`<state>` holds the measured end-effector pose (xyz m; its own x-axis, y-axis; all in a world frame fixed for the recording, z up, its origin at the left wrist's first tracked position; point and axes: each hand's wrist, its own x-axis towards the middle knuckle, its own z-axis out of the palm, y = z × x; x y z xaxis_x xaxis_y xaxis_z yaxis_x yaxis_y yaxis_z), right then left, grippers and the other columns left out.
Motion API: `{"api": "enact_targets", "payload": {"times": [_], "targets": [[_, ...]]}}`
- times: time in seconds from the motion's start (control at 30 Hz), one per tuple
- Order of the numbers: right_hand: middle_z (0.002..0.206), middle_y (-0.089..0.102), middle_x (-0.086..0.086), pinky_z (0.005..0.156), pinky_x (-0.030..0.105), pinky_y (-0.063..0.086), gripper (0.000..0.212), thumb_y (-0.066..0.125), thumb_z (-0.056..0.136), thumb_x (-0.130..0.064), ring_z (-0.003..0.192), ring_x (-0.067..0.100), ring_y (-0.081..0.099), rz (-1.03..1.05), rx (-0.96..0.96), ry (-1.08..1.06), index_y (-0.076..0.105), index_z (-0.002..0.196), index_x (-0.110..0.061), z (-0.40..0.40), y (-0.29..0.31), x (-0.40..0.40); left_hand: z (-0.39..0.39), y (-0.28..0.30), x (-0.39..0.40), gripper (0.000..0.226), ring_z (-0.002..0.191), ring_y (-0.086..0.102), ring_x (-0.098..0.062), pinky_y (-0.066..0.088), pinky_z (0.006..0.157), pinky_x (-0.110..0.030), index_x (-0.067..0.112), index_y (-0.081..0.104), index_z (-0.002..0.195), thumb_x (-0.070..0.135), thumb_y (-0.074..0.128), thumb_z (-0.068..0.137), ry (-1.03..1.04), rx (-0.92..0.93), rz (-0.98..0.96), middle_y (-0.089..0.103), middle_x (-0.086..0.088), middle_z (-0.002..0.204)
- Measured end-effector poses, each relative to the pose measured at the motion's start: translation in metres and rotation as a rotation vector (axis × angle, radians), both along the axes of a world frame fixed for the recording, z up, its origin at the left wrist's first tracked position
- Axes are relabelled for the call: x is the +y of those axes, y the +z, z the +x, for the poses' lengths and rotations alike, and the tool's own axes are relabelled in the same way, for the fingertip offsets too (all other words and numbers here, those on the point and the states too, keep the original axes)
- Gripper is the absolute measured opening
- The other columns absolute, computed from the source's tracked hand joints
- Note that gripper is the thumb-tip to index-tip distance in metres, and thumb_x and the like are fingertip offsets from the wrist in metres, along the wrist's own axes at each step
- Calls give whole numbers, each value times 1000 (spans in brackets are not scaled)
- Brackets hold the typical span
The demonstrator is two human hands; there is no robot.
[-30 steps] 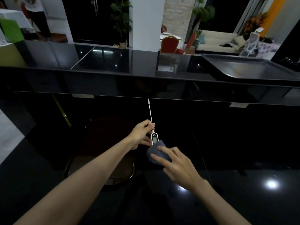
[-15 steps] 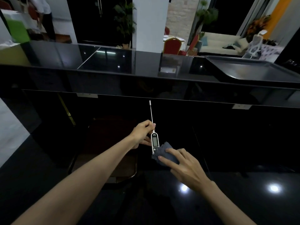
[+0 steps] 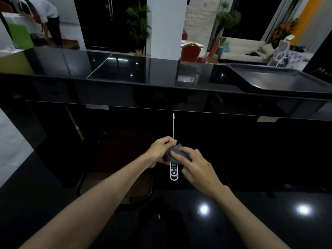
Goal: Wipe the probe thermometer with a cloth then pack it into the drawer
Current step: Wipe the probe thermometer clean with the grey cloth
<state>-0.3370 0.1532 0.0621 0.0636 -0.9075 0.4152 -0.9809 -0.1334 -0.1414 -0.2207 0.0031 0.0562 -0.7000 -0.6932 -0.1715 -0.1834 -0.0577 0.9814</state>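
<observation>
Wiping goes best if I pin the thermometer (image 3: pixel 173 170) firmly while the cloth (image 3: pixel 177 155) rubs along its body. My left hand (image 3: pixel 160 150) pinches it where probe meets body; my right hand (image 3: pixel 193 163) presses the cloth over the upper body with flat fingers. It hangs mid-air above the dark counter (image 3: pixel 251 221), probe toward 12 o'clock, loop toward 6. I should sweep toward the probe next. Count: one thermometer, one cloth, two hands. No drawer shows.
</observation>
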Motion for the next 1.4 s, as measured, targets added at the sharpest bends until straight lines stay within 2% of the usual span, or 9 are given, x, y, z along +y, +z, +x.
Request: {"api": "enact_targets", "payload": {"times": [0.23, 0.33, 0.43, 0.6, 0.8, 0.93, 1.17, 1.3, 1.4], "targets": [[132, 45, 1, 63, 28, 56, 58, 53, 77, -25, 98, 19, 57, 121, 38, 168, 48, 134, -31, 8, -25, 37, 8, -4, -8, 28, 42, 54, -7, 48, 42, -22, 20, 56, 77, 38, 52, 98, -2, 13, 62, 53, 0, 69], [132, 51, 4, 75, 32, 57, 58, 51, 78, -20, 105, 24, 58, 28, -104, 39, 50, 135, -30, 7, -12, 20, 6, -3, -5, 28, 48, 53, -8, 45, 43, -20, 23, 56, 74, 37, 53, 97, -11, 17, 8, 52, 1, 69], [132, 49, 5, 65, 35, 58, 59, 52, 79, -15, 104, 24, 55, 3, -136, -87, 48, 136, -29, 9, 0, 0, 1, 0, -2, 27, 59, 59, -8, 48, 45, -22, 25, 57, 74, 38, 53, 97, -17, 19, -35, 59, 2, 72], [129, 53, 2, 58, 29, 57, 54, 53, 75, -22, 98, 21, 59, 111, -61, 36, 54, 129, -32, 6, -20, 28, 3, 0, -8, 26, 45, 53, -4, 50, 43, -23, 20, 58, 77, 38, 57, 95, 13, 19, 17, 55, 3, 65], [131, 52, 0, 69, 27, 56, 55, 50, 77, -22, 104, 20, 58, 24, -81, -9, 52, 131, -34, -3, -8, 24, 4, -1, -8, 27, 63, 58, -11, 54, 56, -26, 23, 54, 73, 41, 60, 92, -30, -32, -15, 58, 1, 74], [135, 46, 2, 62, 28, 55, 58, 43, 81, -24, 103, 21, 54, 25, -36, -74, 42, 139, -32, 5, -5, 4, -4, -1, -2, 27, 68, 54, -18, 45, 57, -27, 16, 53, 79, 37, 56, 96, -61, -25, -113, 54, -8, 76], [126, 60, 2, 53, 30, 55, 49, 58, 75, -24, 87, 18, 60, 192, 111, 169, 58, 123, -30, 11, -29, 36, -2, 3, -8, 24, 63, 71, -20, 57, 55, -29, 19, 53, 77, 34, 62, 93, 31, 41, 109, 60, -5, 74], [128, 59, 4, 76, 29, 56, 50, 55, 78, -19, 101, 22, 62, 1, -84, 69, 58, 127, -28, 6, -9, 22, -3, 3, -7, 25, 62, 64, -12, 53, 50, -25, 21, 56, 74, 37, 64, 91, 20, 13, -2, 58, 1, 72], [130, 55, 5, 79, 29, 55, 53, 55, 80, -17, 106, 22, 58, -106, -134, -4, 54, 132, -28, 4, 4, 5, -3, -2, -5, 25, 61, 59, -10, 49, 47, -24, 21, 56, 73, 33, 59, 95, 4, 20, -56, 59, 2, 70]]}}
